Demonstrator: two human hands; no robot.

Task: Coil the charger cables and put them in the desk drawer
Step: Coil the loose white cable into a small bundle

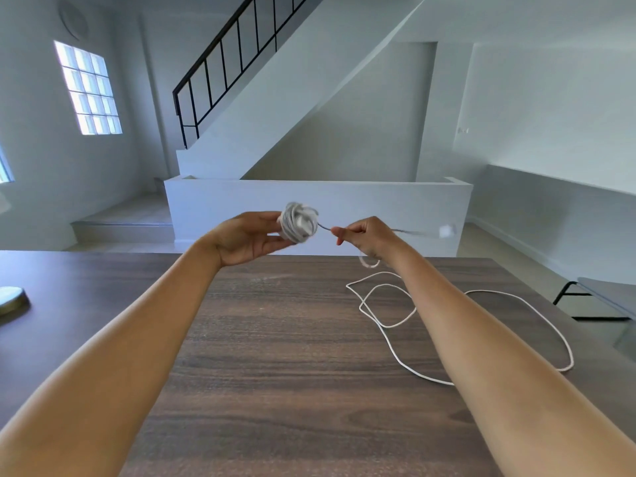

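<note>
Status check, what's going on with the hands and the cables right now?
Left hand holds white coiled cable bundle. Right hand pinches its tail. Second white cable loose on dark wooden desk. No drawer in view.

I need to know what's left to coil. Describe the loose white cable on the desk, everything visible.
The loose white cable is thin, smooth and round, plastic-looking. It lies uncoiled on the dark wood-grain desk, right of centre, in several slack overlapping loops plus one wide loop toward the right edge. The right forearm hides part of it. No plug or end can be made out.
</note>
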